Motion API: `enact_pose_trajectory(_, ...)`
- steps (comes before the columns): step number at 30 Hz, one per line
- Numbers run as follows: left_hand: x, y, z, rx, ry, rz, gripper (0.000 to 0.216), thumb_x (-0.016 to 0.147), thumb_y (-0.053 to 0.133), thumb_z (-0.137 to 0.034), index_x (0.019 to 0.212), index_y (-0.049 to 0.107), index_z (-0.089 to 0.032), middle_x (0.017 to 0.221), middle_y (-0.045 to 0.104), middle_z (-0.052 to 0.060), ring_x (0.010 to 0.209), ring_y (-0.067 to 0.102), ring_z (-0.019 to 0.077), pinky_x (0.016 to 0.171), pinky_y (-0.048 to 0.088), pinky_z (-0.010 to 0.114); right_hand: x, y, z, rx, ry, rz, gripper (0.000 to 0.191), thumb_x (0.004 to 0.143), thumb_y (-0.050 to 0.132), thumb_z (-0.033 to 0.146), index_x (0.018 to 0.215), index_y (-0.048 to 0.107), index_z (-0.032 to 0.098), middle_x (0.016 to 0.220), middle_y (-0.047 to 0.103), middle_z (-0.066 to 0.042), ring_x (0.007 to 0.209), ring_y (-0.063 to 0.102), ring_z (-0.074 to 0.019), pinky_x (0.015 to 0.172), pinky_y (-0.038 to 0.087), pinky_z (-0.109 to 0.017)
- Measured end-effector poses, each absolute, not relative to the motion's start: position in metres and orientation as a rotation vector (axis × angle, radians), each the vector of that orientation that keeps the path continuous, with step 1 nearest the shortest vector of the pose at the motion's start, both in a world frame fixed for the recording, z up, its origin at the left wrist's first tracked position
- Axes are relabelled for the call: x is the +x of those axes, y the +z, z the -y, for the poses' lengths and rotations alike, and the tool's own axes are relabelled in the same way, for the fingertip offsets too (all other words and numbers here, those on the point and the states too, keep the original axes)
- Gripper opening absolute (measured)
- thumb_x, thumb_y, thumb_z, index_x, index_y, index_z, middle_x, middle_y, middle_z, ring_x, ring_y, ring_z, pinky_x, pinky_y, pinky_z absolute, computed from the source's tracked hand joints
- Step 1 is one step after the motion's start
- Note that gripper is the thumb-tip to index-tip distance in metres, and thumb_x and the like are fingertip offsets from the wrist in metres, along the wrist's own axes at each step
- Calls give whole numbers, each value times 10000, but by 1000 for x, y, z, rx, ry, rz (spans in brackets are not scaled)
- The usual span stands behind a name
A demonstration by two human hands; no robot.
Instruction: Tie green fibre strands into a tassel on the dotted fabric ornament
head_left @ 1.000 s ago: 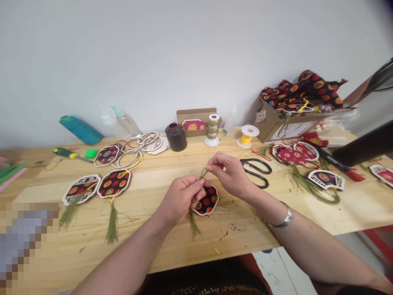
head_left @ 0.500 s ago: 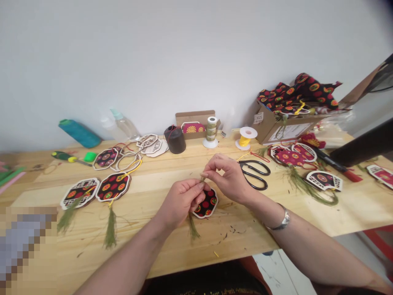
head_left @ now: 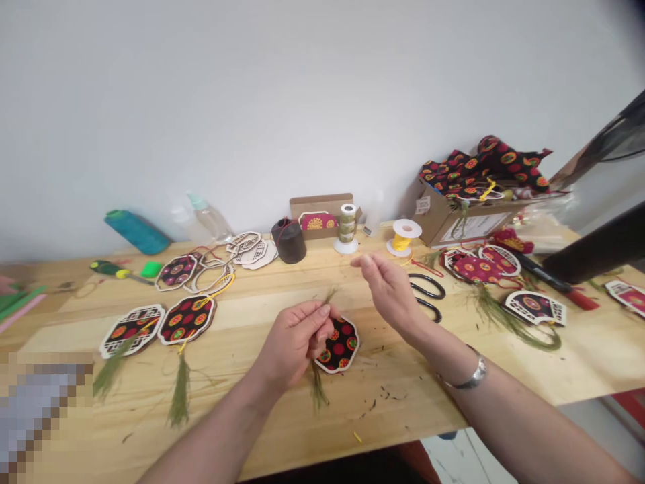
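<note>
My left hand [head_left: 302, 339] is closed in a pinch on a green thread tassel [head_left: 318, 393]. Loose thread ends poke up above the thumb, and the strands hang below the fist. Just beside and partly behind that hand lies a scalloped ornament [head_left: 342, 344] with black, red-patterned fabric and a pale rim. Raised to the right, my right hand [head_left: 385, 286] has its fingers curled together at the tips; whatever they hold, perhaps a fine strand, is too small to make out. Black-handled scissors [head_left: 428, 286] lie partly hidden behind the right wrist.
Two tasselled ornaments [head_left: 186, 319] lie at left. Along the wall stand a teal thread cone [head_left: 138, 232], a black thread cone [head_left: 289, 240], a green thread spool [head_left: 347, 228] and a yellow spool [head_left: 402, 240]. A cardboard box [head_left: 468, 218] with fabric stands at right, near a black post [head_left: 599, 238].
My right hand has moved right, away from my left hand, which keeps its pinch on the tassel. Thread ends now show above the left fingers. The view has shifted slightly.
</note>
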State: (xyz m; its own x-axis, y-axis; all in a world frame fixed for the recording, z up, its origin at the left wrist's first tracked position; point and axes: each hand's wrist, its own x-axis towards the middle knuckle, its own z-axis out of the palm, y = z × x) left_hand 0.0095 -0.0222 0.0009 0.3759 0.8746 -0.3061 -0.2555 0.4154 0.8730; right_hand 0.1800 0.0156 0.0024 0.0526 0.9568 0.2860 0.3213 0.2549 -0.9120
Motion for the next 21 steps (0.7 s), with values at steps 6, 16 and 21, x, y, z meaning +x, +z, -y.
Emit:
enact_pose_trajectory(6,8,2,20,760,904,-855,189,776,611,-312,759,599,-124,465,363,-74,406,216,15,395,139,163,178,4,-12,-1134,1623,1437,453,786,536,539,690,675,118,480,429,40,431,297,-51,423,219,-221)
enact_pose_trajectory(16,11,1,24,839,750,-900,217,772,592,-337,710,572,-130,454,365,-76,373,210,11,381,115,170,163,2,-2,-878,1756,1197,246,670,712,316,542,601,137,602,616,0,635,547,-96,603,410,-233)
enact_pose_trajectory(21,11,2,22,810,739,-844,204,772,605,-315,760,614,-111,493,426,-51,402,241,11,400,133,170,162,4,-1,-952,1652,1256,300,671,698,348,532,538,136,498,541,37,494,436,-64,525,346,-226)
